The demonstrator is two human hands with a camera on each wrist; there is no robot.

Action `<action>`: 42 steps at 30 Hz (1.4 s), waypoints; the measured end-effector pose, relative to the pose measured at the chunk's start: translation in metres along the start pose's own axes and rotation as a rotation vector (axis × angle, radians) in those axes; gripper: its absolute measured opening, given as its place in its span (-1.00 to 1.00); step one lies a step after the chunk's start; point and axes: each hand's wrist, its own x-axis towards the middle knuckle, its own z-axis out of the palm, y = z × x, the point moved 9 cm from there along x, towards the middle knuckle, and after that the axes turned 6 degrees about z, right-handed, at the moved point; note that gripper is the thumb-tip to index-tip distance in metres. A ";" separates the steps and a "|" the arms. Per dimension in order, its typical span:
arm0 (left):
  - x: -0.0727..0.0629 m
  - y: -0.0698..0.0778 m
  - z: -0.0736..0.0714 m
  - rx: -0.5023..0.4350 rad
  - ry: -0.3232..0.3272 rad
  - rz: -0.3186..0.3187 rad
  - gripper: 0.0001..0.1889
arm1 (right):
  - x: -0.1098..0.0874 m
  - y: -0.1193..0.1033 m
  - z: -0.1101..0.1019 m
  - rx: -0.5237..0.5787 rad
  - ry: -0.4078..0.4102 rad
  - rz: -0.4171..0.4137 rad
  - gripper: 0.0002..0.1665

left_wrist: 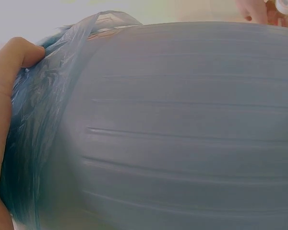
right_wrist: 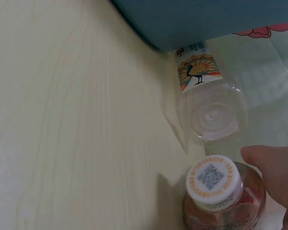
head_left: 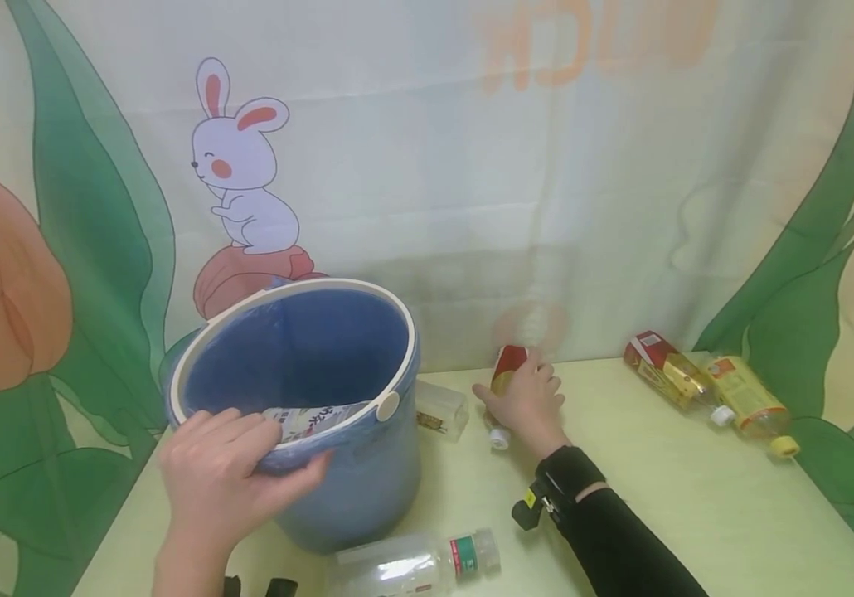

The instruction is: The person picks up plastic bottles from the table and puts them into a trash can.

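Observation:
In the head view, my left hand (head_left: 214,473) grips the near rim of a blue bucket (head_left: 367,485), fingers over the edge and thumb outside. A blue plastic liner (left_wrist: 43,105) hangs over that rim in the left wrist view. Inside the bucket, a printed label (head_left: 315,419) shows near the rim. My right hand (head_left: 530,406) lies over a bottle with a red and gold label (head_left: 511,361), thumb to one side and fingers to the other. Its white cap (right_wrist: 212,181) sticks out toward me. The palm hides most of this bottle.
A clear bottle (head_left: 442,410) lies beside the bucket, and a larger clear bottle (head_left: 397,568) lies in front. At the right are a red-and-gold-labelled bottle (head_left: 666,373) and a yellow-capped bottle (head_left: 748,398). A printed curtain (head_left: 427,166) hangs behind the table.

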 end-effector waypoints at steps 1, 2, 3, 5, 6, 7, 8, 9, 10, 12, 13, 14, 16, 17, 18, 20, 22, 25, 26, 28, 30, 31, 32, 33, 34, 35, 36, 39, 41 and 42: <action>0.000 0.000 0.000 0.000 -0.001 0.000 -0.38 | 0.000 0.001 0.001 0.002 -0.005 0.009 0.40; 0.000 0.000 0.000 0.001 -0.002 0.000 -0.38 | 0.001 0.002 0.002 0.003 -0.009 0.017 0.43; 0.000 0.001 0.000 0.001 -0.001 0.000 -0.38 | 0.001 0.004 0.003 0.004 -0.013 0.023 0.45; 0.000 0.001 0.001 0.001 -0.002 0.000 -0.38 | 0.002 0.006 0.006 0.005 -0.029 0.032 0.44; 0.000 0.001 0.001 0.001 -0.003 0.000 -0.38 | 0.002 0.006 0.007 0.008 -0.040 0.031 0.41; 0.000 0.001 0.001 0.001 -0.003 -0.001 -0.38 | 0.003 0.006 0.009 0.014 -0.052 0.031 0.37; 0.000 0.001 0.001 0.002 -0.003 -0.001 -0.38 | 0.003 0.007 0.010 0.016 -0.066 0.027 0.33; 0.000 0.001 0.001 0.002 -0.003 0.000 -0.38 | 0.003 0.007 0.012 0.016 -0.081 0.023 0.29; 0.000 0.001 0.001 0.001 -0.003 0.000 -0.38 | 0.003 0.007 0.014 0.017 -0.097 0.017 0.23; 0.000 0.001 0.001 0.004 0.000 0.002 -0.38 | 0.004 0.007 0.016 0.016 -0.113 0.000 0.16; 0.000 0.001 0.001 0.004 0.002 0.003 -0.38 | 0.004 0.008 0.016 0.009 -0.114 -0.009 0.12; 0.000 0.001 0.001 0.005 0.003 0.005 -0.38 | 0.004 0.008 0.017 0.000 -0.116 -0.018 0.09; 0.000 0.001 0.001 0.005 0.007 0.007 -0.38 | 0.005 0.009 0.018 -0.024 -0.109 -0.039 0.04; 0.000 0.001 0.001 0.005 0.009 0.008 -0.38 | 0.006 0.009 0.018 -0.033 -0.103 -0.050 0.03; 0.000 0.001 0.001 0.005 0.010 0.009 -0.38 | 0.006 0.010 0.018 -0.042 -0.097 -0.060 0.03; 0.000 0.001 0.001 0.006 0.010 0.009 -0.38 | 0.007 0.011 0.018 -0.055 -0.086 -0.077 0.01; 0.000 0.001 0.001 0.007 0.010 0.009 -0.38 | 0.008 0.012 0.018 -0.062 -0.076 -0.100 -0.03; -0.001 0.001 0.001 0.011 0.007 0.008 -0.37 | 0.009 0.013 0.016 -0.077 -0.071 -0.130 -0.08; -0.001 0.001 0.002 0.012 0.005 0.008 -0.37 | 0.009 0.013 0.015 -0.089 -0.075 -0.139 -0.10; -0.001 0.000 0.002 0.014 0.006 0.007 -0.37 | 0.009 0.014 0.013 -0.117 -0.069 -0.161 -0.11; -0.001 0.000 0.002 0.016 0.004 0.005 -0.37 | 0.008 0.016 0.011 -0.150 -0.067 -0.179 -0.12; -0.002 0.000 0.002 0.016 0.005 0.005 -0.37 | 0.008 0.017 0.009 -0.165 -0.064 -0.188 -0.11; -0.002 0.000 0.002 0.016 0.006 0.004 -0.37 | 0.007 0.018 0.007 -0.176 -0.062 -0.195 -0.12; -0.002 0.000 0.002 0.016 0.006 0.003 -0.37 | 0.007 0.019 0.005 -0.185 -0.056 -0.202 -0.12; -0.002 0.000 0.002 0.015 0.007 0.003 -0.37 | 0.006 0.020 0.004 -0.191 -0.056 -0.207 -0.12; -0.001 0.000 0.002 0.013 0.008 0.004 -0.37 | 0.006 0.022 0.002 -0.189 -0.057 -0.210 -0.13; -0.001 0.000 0.002 0.013 0.010 0.003 -0.37 | 0.005 0.023 0.001 -0.187 -0.060 -0.213 -0.13; -0.001 0.000 0.001 0.012 0.013 0.004 -0.37 | 0.004 0.028 -0.003 -0.167 -0.065 -0.229 -0.15; -0.001 0.000 0.001 0.012 0.014 0.004 -0.37 | 0.003 0.031 -0.005 -0.152 -0.066 -0.240 -0.15; -0.001 0.000 0.001 0.012 0.014 0.003 -0.37 | 0.002 0.032 -0.006 -0.151 -0.066 -0.245 -0.14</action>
